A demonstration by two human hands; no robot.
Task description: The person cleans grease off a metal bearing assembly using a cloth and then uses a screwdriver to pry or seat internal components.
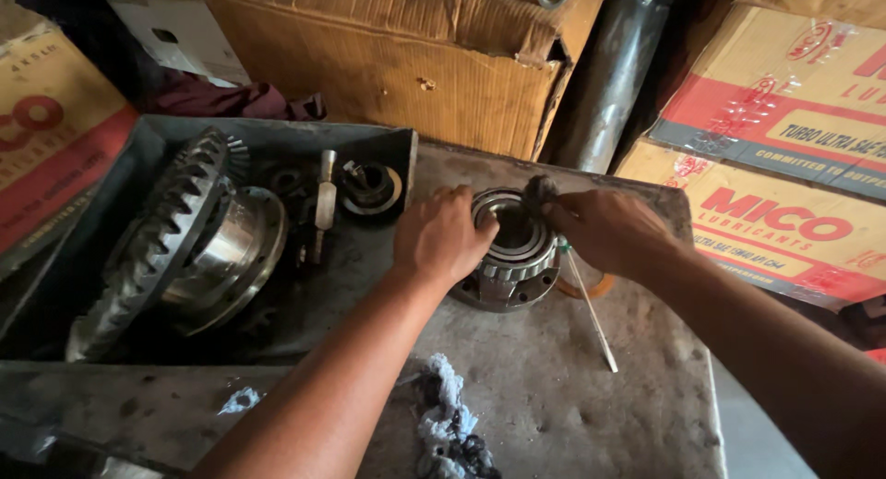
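Light is dim and warm, with a hazy, washed-out cast that flattens contrast. The tabletop (pixel 572 387) is evenly lit in its middle, while its near left corner sinks into shadow. Soft glare shows on the polished metal of the large ring gear (pixel 175 239) in the dark tray (pixel 369 147). Wide-angle distortion bends the cartons (pixel 784 137) at the edges. The forearms nearest the camera are slightly soft.

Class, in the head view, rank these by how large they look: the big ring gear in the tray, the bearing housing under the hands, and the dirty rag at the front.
1. Ring gear, plainly largest.
2. Bearing housing, partly covered by the hands.
3. Rag, though it lies nearer the camera and is cut off by the frame's edge, so its place is unsure.
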